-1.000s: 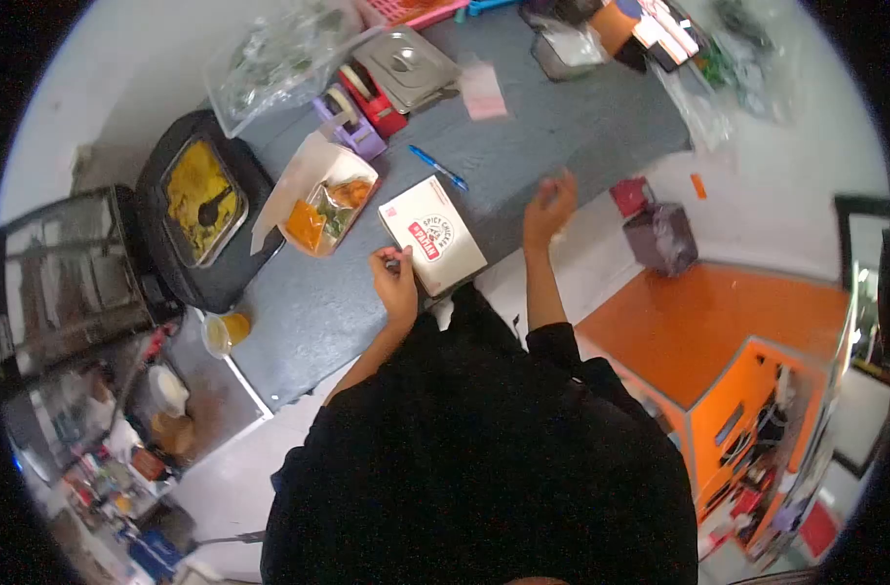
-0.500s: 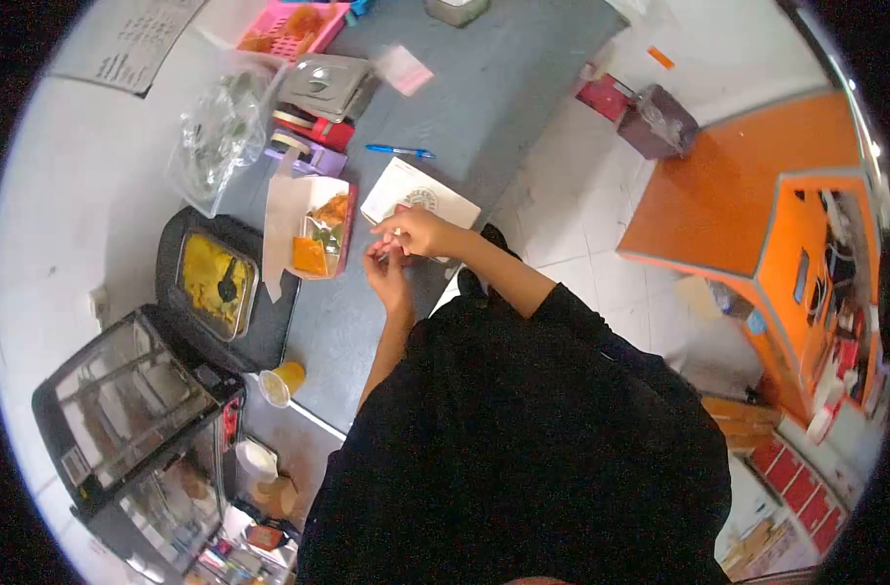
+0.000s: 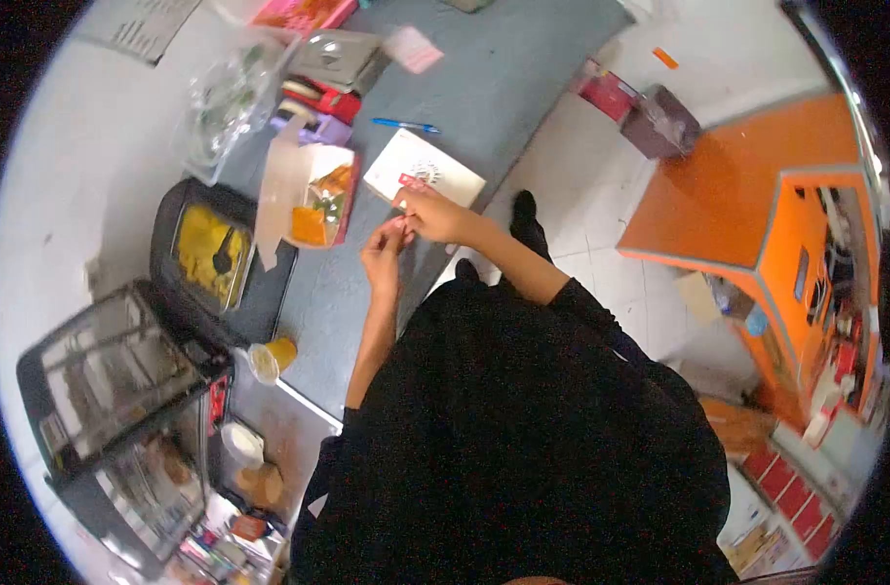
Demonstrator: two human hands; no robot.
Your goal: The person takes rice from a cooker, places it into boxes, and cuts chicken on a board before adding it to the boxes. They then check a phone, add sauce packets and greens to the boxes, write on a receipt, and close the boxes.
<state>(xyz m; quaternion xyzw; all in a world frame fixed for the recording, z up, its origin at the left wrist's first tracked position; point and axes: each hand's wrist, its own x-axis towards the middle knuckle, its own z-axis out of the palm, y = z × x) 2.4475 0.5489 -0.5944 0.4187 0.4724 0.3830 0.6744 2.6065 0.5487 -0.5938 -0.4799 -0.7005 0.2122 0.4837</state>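
Observation:
My left hand (image 3: pixel 383 255) is at the near side of the dark table, its fingertips pinched together. Close beside it, my right hand (image 3: pixel 431 214) is also closed, its fingers nearly meeting those of the left. Whatever small thing lies between the fingertips is too small to make out. Just beyond my right hand is a white printed box (image 3: pixel 427 168) with a red mark near its edge. To the left of the hands sits an open food carton (image 3: pixel 273 193), containing orange and brown food (image 3: pixel 309 225) and some green pieces.
A blue pen (image 3: pixel 406 126) lies beyond the white box. Tape dispensers (image 3: pixel 320 115), a metal lidded container (image 3: pixel 336 58) and a plastic bag (image 3: pixel 229 102) line the wall side. A pan of yellow food (image 3: pixel 211 255) and a yellow cup (image 3: pixel 272 360) are on the left.
The view has shifted, so the table things appear slightly higher. Both hands stay close together with fingers pinched. More of my feet shows beyond the table edge.

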